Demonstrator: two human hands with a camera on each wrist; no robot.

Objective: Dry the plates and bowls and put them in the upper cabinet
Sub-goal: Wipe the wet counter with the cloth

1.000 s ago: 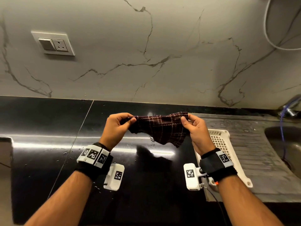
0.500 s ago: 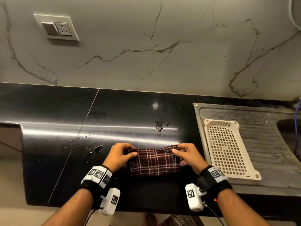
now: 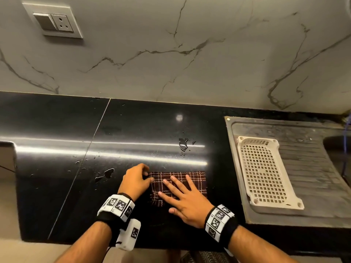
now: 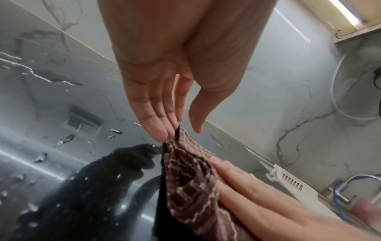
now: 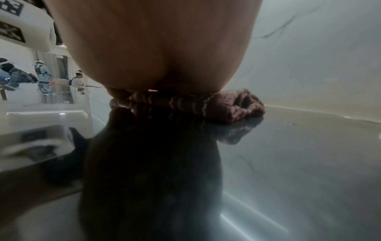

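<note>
A folded maroon plaid cloth [image 3: 197, 177] lies flat on the black counter [image 3: 57, 158] near its front edge. My right hand [image 3: 184, 198] presses on it, palm down with fingers spread and straight. My left hand [image 3: 136, 181] is at the cloth's left edge. In the left wrist view the left hand [image 4: 183, 124] touches a corner of the cloth [image 4: 189, 179] with nearly straight fingertips, thumb apart, and the right hand [image 4: 247, 187] lies across the fabric. The right wrist view shows the right hand [image 5: 154, 48] pressed on the cloth [image 5: 226, 106]. No plates or bowls are in view.
A white perforated tray [image 3: 264, 173] lies on the steel drainboard [image 3: 313, 168] to the right, with the sink beyond it. Water puddles [image 3: 183, 144] and drops [image 3: 106, 173] dot the counter. A wall socket [image 3: 55, 21] sits at the upper left of the marble backsplash.
The cloth went from being held stretched in the air to lying folded on the counter. My right hand let go and now presses flat on it; the left loosened its pinch.
</note>
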